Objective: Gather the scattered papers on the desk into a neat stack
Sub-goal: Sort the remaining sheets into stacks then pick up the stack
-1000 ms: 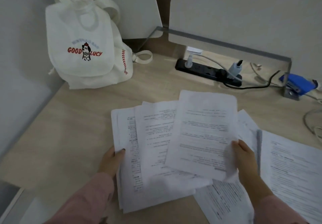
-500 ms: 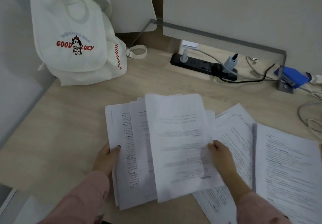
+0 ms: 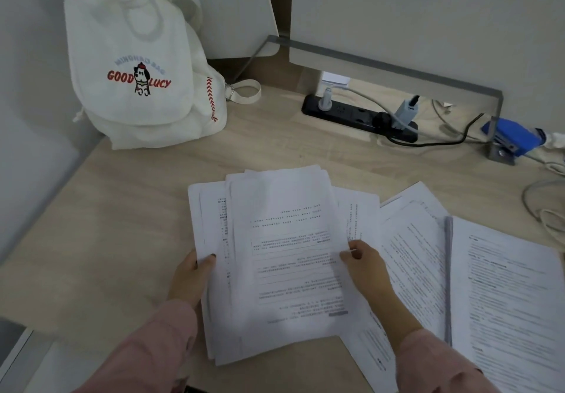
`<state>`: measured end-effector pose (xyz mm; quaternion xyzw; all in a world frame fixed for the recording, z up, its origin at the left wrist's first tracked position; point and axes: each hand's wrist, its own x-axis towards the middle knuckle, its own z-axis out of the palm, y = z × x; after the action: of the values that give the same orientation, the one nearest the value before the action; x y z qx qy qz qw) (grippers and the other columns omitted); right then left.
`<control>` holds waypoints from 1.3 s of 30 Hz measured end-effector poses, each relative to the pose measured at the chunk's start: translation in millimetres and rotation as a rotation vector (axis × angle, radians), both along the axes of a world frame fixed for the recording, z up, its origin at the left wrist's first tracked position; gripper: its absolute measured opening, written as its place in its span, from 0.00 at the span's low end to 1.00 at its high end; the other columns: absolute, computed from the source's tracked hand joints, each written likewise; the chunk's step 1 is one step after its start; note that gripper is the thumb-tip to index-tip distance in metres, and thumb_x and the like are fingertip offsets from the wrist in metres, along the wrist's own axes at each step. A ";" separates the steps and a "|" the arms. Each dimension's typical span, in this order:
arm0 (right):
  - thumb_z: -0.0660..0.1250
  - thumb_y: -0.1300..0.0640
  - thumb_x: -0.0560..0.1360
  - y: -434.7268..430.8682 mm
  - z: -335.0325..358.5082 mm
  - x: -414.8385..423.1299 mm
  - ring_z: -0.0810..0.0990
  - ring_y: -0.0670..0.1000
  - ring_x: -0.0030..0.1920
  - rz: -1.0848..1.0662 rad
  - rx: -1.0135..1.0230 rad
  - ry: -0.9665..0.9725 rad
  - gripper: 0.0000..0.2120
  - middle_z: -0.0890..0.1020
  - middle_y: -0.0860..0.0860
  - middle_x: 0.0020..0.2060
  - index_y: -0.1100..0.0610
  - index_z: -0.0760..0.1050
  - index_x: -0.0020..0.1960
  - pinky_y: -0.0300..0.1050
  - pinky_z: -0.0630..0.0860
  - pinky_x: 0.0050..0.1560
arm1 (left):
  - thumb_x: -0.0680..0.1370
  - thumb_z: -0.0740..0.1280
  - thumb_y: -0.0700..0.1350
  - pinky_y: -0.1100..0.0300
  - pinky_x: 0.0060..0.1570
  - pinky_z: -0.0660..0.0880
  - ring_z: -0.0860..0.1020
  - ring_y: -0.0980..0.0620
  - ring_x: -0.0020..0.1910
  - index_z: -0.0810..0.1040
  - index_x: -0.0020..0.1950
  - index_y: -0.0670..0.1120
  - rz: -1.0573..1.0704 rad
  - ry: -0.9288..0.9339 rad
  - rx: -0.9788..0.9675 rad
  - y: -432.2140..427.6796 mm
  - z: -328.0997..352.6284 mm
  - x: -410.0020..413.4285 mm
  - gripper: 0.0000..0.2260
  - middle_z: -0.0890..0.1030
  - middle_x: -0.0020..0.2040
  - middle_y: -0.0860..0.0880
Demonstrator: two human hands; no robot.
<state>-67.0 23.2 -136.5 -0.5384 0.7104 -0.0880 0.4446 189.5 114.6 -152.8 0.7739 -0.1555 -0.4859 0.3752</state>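
Pale wood bench point(image 3: 128, 233) is filling the view, meeting grey partition walls at the far side. At far left a white drawstring bag point(image 3: 137, 68) is standing closed against the wall, its contents hidden. Open bench is lying between the bag and the left hand point(image 3: 191, 276), which is pinching the left edge of the gathered papers point(image 3: 284, 258), thumb on top, fingers hidden beneath. The right hand point(image 3: 363, 265) is gripping the stack's right edge, fingers curled. Further right, loose sheets point(image 3: 501, 288) are lying spread flat, running out of frame at the right edge, print too blurred to read. Beyond them a black power strip point(image 3: 357, 116) and a blue stapler point(image 3: 510, 137), partly hidden behind a metal bracket, are sitting by the far wall.
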 end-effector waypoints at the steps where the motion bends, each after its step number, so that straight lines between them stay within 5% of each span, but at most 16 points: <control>1: 0.58 0.61 0.77 -6.4 4.8 -5.6 0.71 0.50 0.35 0.050 -0.046 0.046 0.05 0.73 0.50 0.33 0.60 0.71 0.45 0.37 0.63 0.31 | 0.79 0.61 0.41 0.57 0.57 0.67 0.73 0.51 0.55 0.72 0.66 0.44 0.001 0.008 0.006 -0.1 0.3 0.5 0.15 0.76 0.57 0.48; 5: 0.55 0.64 0.77 -45.0 34.3 -28.9 0.70 0.51 0.31 0.289 -0.185 0.290 0.04 0.74 0.55 0.36 0.56 0.65 0.49 0.43 0.63 0.29 | 0.79 0.61 0.42 0.55 0.60 0.70 0.75 0.48 0.55 0.73 0.65 0.46 -0.016 0.030 0.015 -0.4 2.7 1.6 0.15 0.78 0.57 0.48; 10: 0.56 0.65 0.74 -85.9 62.2 -22.8 0.67 0.54 0.42 0.631 -0.419 0.564 0.12 0.72 0.52 0.34 0.61 0.70 0.56 0.44 0.61 0.37 | 0.78 0.61 0.41 0.51 0.62 0.71 0.76 0.47 0.56 0.76 0.61 0.47 -0.033 0.064 0.024 -0.9 5.3 5.7 0.12 0.79 0.55 0.48; 13: 0.58 0.65 0.72 -94.6 65.1 11.5 0.71 0.56 0.50 0.901 -0.533 0.651 0.17 0.79 0.56 0.46 0.58 0.71 0.60 0.44 0.61 0.46 | 0.79 0.61 0.40 0.53 0.51 0.76 0.79 0.48 0.48 0.78 0.49 0.49 -0.028 0.126 0.027 -1.5 9.4 10.6 0.07 0.81 0.52 0.46; 15: 0.68 0.65 0.65 -92.4 56.7 39.4 0.76 0.57 0.46 1.060 -0.740 0.683 0.16 0.80 0.56 0.41 0.58 0.77 0.53 0.45 0.69 0.48 | 0.79 0.60 0.43 0.57 0.41 0.75 0.79 0.50 0.43 0.78 0.46 0.49 0.010 0.196 0.020 -1.9 13.4 10.3 0.08 0.82 0.49 0.46; 18: 0.77 0.65 0.50 -82.6 42.9 78.3 0.78 0.56 0.36 1.213 -0.980 0.601 0.18 0.79 0.53 0.30 0.56 0.80 0.39 0.50 0.72 0.49 | 0.80 0.56 0.54 0.60 0.38 0.76 0.82 0.52 0.41 0.80 0.46 0.50 0.095 0.320 -0.002 -3.1 12.8 8.5 0.14 0.84 0.48 0.50; 23: 0.78 0.64 0.53 -58.7 23.8 128.4 0.69 0.55 0.47 1.390 -1.062 0.427 0.15 0.82 0.54 0.37 0.55 0.82 0.38 0.53 0.75 0.60 | 0.62 0.58 0.75 0.54 0.53 0.74 0.81 0.50 0.54 0.80 0.55 0.54 0.076 0.368 -0.001 -3.9 -0.7 18.5 0.33 0.84 0.54 0.50; 25: 0.79 0.62 0.52 -46.3 16.3 141.9 0.77 0.55 0.47 1.407 -1.034 0.353 0.16 0.84 0.53 0.39 0.53 0.82 0.38 0.52 0.76 0.59 | 0.56 0.58 0.78 0.53 0.58 0.73 0.79 0.50 0.56 0.80 0.55 0.53 0.082 0.354 0.000 -2.4 -8.9 21.7 0.39 0.82 0.57 0.49; 27: 0.79 0.63 0.51 -32.8 5.3 149.2 0.82 0.56 0.50 1.400 -0.988 0.269 0.20 0.84 0.54 0.45 0.53 0.83 0.42 0.54 0.74 0.60 | 0.61 0.55 0.76 0.53 0.58 0.73 0.79 0.50 0.55 0.78 0.59 0.51 0.070 0.334 0.015 -4.8 -0.9 18.4 0.39 0.82 0.57 0.48; 30: 0.74 0.67 0.59 -22.0 -2.8 143.2 0.76 0.57 0.62 1.216 -0.836 0.151 0.28 0.79 0.56 0.60 0.54 0.77 0.59 0.54 0.69 0.67 | 0.77 0.51 0.63 0.60 0.47 0.74 0.78 0.53 0.50 0.75 0.61 0.49 0.062 0.304 0.020 -8.0 8.0 11.3 0.26 0.81 0.52 0.50; 34: 0.62 0.65 0.73 -24.3 5.6 95.5 0.68 0.53 0.66 0.412 -0.473 -0.047 0.21 0.71 0.54 0.65 0.55 0.70 0.65 0.35 0.61 0.62 | 0.77 0.62 0.56 0.54 0.58 0.72 0.77 0.50 0.54 0.74 0.64 0.47 -0.012 0.165 0.050 -5.3 7.8 9.3 0.19 0.79 0.57 0.51; 39: 0.61 0.62 0.75 -29.6 -8.8 32.7 0.69 0.60 0.63 -0.300 -0.057 0.049 0.23 0.66 0.60 0.66 0.60 0.64 0.69 0.54 0.66 0.66 | 0.73 0.69 0.50 0.53 0.56 0.74 0.79 0.51 0.52 0.76 0.56 0.52 -0.007 0.132 0.026 -4.4 1.7 4.9 0.12 0.80 0.53 0.53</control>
<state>-34.4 -6.4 -145.3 -0.4405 0.7908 -0.1604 0.3935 194.4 110.2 -151.2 0.7443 -0.1268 -0.5392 0.3730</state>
